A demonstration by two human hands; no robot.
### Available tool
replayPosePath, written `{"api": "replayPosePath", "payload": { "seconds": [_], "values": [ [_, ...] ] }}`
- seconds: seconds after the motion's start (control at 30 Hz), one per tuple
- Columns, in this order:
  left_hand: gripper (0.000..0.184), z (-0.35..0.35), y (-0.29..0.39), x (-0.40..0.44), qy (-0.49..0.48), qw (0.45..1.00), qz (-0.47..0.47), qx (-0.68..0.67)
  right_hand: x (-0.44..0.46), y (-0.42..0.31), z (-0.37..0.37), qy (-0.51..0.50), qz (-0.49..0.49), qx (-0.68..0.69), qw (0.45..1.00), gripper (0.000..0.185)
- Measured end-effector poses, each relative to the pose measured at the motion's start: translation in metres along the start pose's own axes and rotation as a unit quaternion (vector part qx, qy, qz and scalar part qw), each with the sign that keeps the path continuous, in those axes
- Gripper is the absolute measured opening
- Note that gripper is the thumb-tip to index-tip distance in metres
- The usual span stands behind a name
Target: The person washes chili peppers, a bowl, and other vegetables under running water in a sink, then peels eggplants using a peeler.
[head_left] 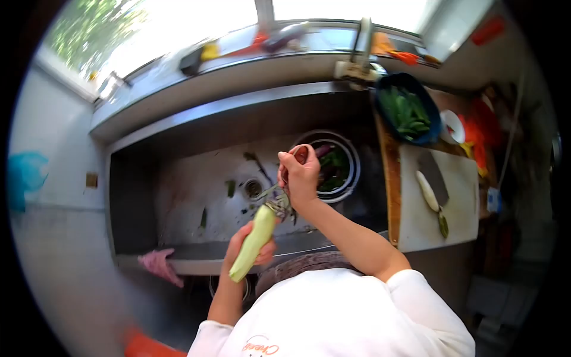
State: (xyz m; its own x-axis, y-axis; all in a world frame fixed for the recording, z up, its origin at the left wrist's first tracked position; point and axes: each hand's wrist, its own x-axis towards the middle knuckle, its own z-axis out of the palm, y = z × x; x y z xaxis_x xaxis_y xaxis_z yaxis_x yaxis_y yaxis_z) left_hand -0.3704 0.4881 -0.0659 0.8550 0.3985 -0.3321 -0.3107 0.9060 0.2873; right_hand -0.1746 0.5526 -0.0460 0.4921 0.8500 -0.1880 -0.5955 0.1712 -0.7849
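Vegetable [256, 241] tilts over littered sink [184, 172] near windows [196, 27].

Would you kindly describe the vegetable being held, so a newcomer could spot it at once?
Find the long metal sink and look to its near edge. There the person's left hand grips the long, thick vegetable at a slant. Its paler colour and larger size set it apart from the green vegetables in the blue basket.

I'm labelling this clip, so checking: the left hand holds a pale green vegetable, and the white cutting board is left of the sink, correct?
No: the head view shows the white cutting board to the right of the sink. The left hand does hold a pale green vegetable.
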Motion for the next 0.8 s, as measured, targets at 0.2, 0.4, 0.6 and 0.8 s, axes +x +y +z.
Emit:
{"api": "replayPosePath", "payload": {
  "seconds": [0.2,0.4,0.6,0.8],
  "values": [
    [0.048,0.058,0.011,0.077,0.097,0.97,-0.001,0.223,0.013,0.014,-0.123,0.064,0.013,-0.186,0.98,0.023],
    [0.068,0.129,-0.044,0.225,0.024,0.962,-0.024,0.271,-0.027,0.0,-0.196,0.016,0.087,-0.272,0.958,0.019],
    [0.068,0.144,-0.141,0.374,-0.112,0.647,0.243,0.714,-0.052,-0.046,-0.229,0.065,0.23,-0.249,0.939,0.019],
    [0.065,0.152,-0.164,0.399,-0.134,0.462,0.365,0.797,-0.045,-0.071,-0.247,0.061,0.26,-0.247,0.932,0.009]
  ]
}}
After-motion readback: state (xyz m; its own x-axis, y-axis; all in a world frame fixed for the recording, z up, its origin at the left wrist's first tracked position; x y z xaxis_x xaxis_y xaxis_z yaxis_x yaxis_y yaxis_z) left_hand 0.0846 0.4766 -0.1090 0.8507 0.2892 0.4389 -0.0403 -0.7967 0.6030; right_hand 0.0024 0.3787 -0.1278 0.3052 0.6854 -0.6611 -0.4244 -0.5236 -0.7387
